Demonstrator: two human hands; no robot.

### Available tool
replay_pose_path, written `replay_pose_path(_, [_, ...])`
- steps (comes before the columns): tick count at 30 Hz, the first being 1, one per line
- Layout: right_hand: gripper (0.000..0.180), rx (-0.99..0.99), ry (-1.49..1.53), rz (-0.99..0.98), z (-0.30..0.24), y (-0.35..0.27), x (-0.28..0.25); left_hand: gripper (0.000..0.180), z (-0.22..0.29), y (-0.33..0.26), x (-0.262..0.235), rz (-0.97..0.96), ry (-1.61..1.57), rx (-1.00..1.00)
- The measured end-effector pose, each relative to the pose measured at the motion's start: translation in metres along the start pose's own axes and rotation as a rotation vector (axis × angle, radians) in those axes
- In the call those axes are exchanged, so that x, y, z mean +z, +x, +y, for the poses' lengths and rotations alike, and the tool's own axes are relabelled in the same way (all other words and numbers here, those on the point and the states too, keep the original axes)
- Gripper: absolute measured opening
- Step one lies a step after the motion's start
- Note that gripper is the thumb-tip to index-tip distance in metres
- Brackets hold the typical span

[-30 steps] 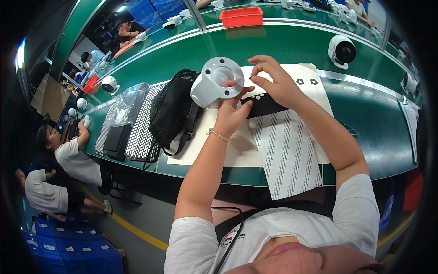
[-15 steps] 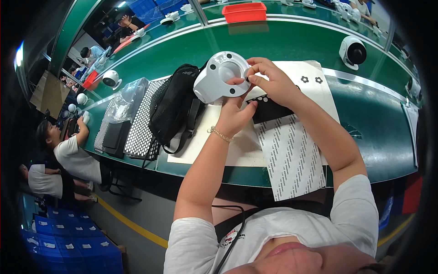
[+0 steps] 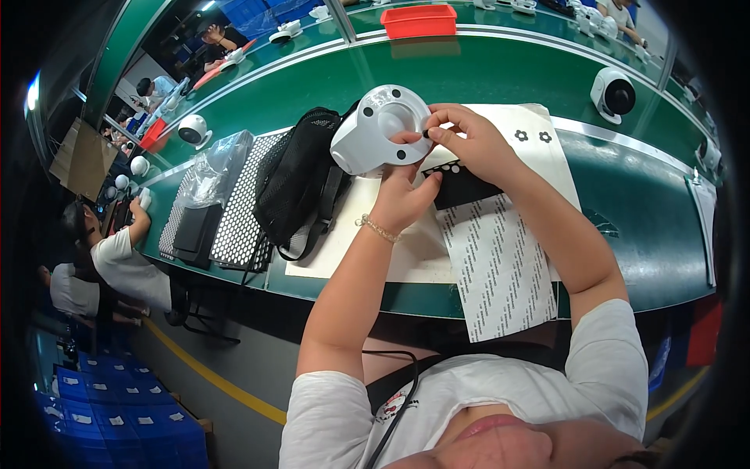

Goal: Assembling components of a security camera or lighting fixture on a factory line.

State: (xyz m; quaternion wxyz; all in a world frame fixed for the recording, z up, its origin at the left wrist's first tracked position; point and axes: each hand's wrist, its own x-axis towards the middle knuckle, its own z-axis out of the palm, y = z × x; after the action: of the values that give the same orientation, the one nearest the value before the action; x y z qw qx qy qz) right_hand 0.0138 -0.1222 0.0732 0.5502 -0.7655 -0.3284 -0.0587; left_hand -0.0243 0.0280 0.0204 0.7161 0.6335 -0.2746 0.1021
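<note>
My left hand holds a white plastic housing from below, its ring-shaped face tilted up with several round black pads stuck on it. At the ring's right edge, my right hand pinches a small black round pad between thumb and fingertips; the pad appears to touch the rim. Just under the hands lies a black pad sheet with white round gaps along its upper edge. Below it, printed backing paper hangs over the table's front edge.
Left of my hands sit a black mesh bag, perforated sheets and clear plastic bags. Two black flower-shaped pieces lie on the cream board. White cameras stand on the green belt; a red bin is beyond.
The hands and housing have barely shifted, the pad staying at the rim. White cameras on the near belt have moved slightly right; those on the far line slightly left. People at left moved a little.
</note>
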Motion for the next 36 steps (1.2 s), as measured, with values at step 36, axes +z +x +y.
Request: replay_pose_path(36, [0.047,0.19,0.463,-0.165,-0.001,0.002,-0.009,0.062,0.013,-0.001,0.004,-0.079,0.082,-0.01])
